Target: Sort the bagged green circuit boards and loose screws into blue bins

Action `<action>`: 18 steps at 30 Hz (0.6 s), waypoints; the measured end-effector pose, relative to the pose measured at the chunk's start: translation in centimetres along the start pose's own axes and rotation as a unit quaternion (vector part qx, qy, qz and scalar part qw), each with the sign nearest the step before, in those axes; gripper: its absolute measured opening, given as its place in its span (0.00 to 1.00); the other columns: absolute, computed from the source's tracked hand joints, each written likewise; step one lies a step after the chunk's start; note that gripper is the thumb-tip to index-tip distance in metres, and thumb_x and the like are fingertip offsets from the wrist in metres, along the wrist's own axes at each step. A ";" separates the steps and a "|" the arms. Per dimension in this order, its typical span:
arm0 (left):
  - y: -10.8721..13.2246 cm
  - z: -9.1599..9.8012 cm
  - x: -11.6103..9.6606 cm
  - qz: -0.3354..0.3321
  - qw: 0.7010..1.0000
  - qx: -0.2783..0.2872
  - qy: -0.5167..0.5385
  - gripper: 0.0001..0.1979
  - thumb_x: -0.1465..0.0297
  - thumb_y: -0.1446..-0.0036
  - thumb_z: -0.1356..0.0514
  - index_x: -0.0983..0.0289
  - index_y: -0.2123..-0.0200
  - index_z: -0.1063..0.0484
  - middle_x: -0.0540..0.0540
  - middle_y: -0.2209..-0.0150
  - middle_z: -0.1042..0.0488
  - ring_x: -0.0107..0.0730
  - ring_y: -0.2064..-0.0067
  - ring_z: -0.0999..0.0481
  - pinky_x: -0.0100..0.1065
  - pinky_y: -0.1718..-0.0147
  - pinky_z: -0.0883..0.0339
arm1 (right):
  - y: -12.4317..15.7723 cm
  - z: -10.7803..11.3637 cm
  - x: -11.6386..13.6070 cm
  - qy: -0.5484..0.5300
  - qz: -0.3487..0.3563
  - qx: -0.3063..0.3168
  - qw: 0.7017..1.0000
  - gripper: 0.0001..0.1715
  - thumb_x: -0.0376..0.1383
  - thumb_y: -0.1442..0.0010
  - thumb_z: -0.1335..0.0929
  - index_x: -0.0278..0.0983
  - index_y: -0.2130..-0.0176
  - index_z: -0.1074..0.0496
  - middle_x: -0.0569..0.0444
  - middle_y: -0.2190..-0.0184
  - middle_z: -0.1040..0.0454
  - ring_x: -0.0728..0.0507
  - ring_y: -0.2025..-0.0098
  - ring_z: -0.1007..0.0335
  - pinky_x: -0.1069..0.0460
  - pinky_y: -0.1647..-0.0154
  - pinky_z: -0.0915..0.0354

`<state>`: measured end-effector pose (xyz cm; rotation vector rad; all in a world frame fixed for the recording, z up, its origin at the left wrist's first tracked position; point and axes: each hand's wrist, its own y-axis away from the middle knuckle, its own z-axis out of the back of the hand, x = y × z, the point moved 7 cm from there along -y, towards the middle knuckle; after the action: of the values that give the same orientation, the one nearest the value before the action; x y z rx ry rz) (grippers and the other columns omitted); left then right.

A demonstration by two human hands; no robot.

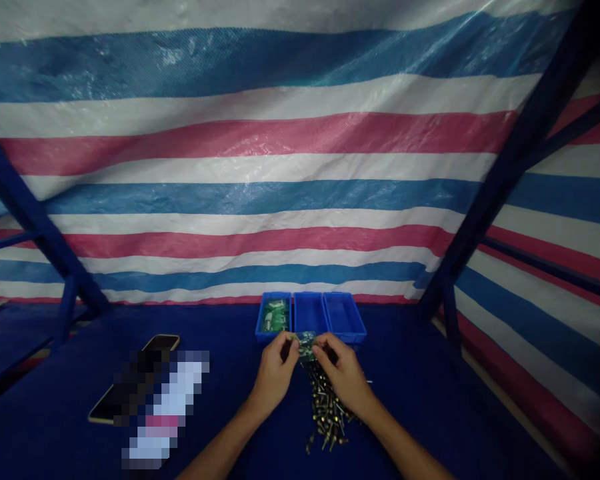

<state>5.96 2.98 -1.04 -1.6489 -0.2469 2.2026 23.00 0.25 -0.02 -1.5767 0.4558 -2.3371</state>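
Observation:
Both my hands meet over the blue table, just in front of three blue bins. My left hand (276,372) and my right hand (343,375) pinch the two ends of a small green circuit board (305,346), fingers closed on it. Below the hands lies a heap of small brass-coloured screws (326,408). The left blue bin (273,317) holds several green boards. The middle blue bin (309,315) and the right blue bin (345,317) look bare inside.
A phone (156,347) lies at the left on the blue table (430,400), partly under a blurred patch. A striped red, white and blue tarp (280,167) walls the back. Dark blue frame bars (500,180) slant at both sides.

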 end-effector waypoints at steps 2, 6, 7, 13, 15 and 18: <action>0.0 0.1 -0.2 -0.006 1.000 -0.007 -0.008 0.18 0.55 0.28 0.45 0.62 0.65 0.30 0.49 0.71 0.32 0.31 0.69 0.33 0.30 0.67 0.40 | 0.0 0.0 0.3 0.008 0.007 0.002 1.000 0.17 0.48 0.27 0.34 0.39 0.61 0.27 0.55 0.68 0.28 0.43 0.65 0.32 0.51 0.62 0.36; 0.0 0.1 -0.1 -0.003 1.000 -0.004 -0.018 0.17 0.57 0.29 0.44 0.62 0.67 0.30 0.47 0.72 0.34 0.30 0.70 0.35 0.29 0.68 0.41 | 0.1 0.2 0.8 0.019 0.014 0.003 1.000 0.14 0.45 0.26 0.35 0.40 0.62 0.27 0.55 0.68 0.27 0.43 0.65 0.31 0.51 0.62 0.37; 0.0 0.1 -0.1 -0.002 1.000 -0.003 -0.017 0.17 0.57 0.29 0.44 0.62 0.67 0.30 0.47 0.73 0.35 0.30 0.70 0.35 0.29 0.68 0.42 | 0.2 0.2 0.9 0.021 0.016 0.005 1.000 0.14 0.44 0.26 0.35 0.40 0.61 0.27 0.55 0.67 0.27 0.43 0.65 0.31 0.51 0.62 0.37; -0.1 0.3 0.1 0.003 1.000 -0.019 -0.021 0.17 0.58 0.31 0.42 0.63 0.68 0.30 0.46 0.74 0.36 0.28 0.72 0.37 0.29 0.70 0.43 | 0.3 0.2 1.4 0.035 0.031 0.010 0.999 0.13 0.42 0.26 0.36 0.40 0.61 0.27 0.55 0.67 0.28 0.43 0.65 0.31 0.51 0.62 0.38; -0.2 0.3 0.1 0.005 0.999 -0.023 -0.023 0.17 0.58 0.31 0.41 0.63 0.69 0.30 0.47 0.75 0.36 0.28 0.72 0.37 0.29 0.70 0.43 | 0.3 0.1 1.4 0.039 0.034 0.010 0.999 0.12 0.42 0.26 0.35 0.40 0.61 0.27 0.55 0.67 0.28 0.43 0.65 0.31 0.50 0.62 0.38; -0.2 0.2 0.2 0.010 0.999 -0.022 -0.029 0.16 0.58 0.33 0.40 0.63 0.69 0.30 0.46 0.75 0.35 0.28 0.73 0.36 0.29 0.71 0.42 | 0.4 0.1 1.6 0.041 0.039 0.010 0.998 0.12 0.41 0.26 0.36 0.40 0.60 0.27 0.54 0.66 0.27 0.43 0.64 0.31 0.50 0.62 0.38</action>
<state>5.75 3.20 -1.05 -1.6189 -0.2975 2.2764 22.56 -0.77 1.15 -1.4319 0.5009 -2.3476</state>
